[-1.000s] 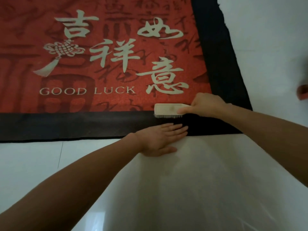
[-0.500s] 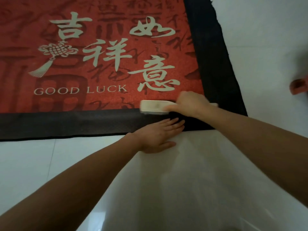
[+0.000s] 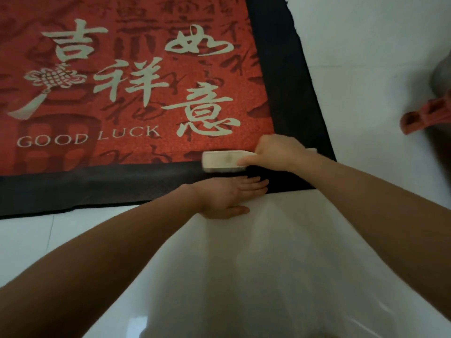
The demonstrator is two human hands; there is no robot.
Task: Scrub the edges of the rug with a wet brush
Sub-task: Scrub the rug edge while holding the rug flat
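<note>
A red rug [image 3: 136, 93] with pale characters, the words GOOD LUCK and a black border lies flat on the white floor. My right hand [image 3: 280, 152] grips the handle of a cream scrub brush [image 3: 222, 162], whose bristles rest on the near black border close to the right corner. My left hand [image 3: 229, 197] lies flat, fingers together, pressing the rug's near edge just below the brush, its palm partly on the floor.
White glossy floor tiles [image 3: 366, 81] surround the rug. At the right edge a red object [image 3: 424, 115] lies beside a blurred grey round container [image 3: 443, 74]. A pale shaded area of the floor [image 3: 268, 264] spreads between my arms.
The brush has slid left along the near border, then back a little to the right. My left hand has stayed pressed on the rug's edge.
</note>
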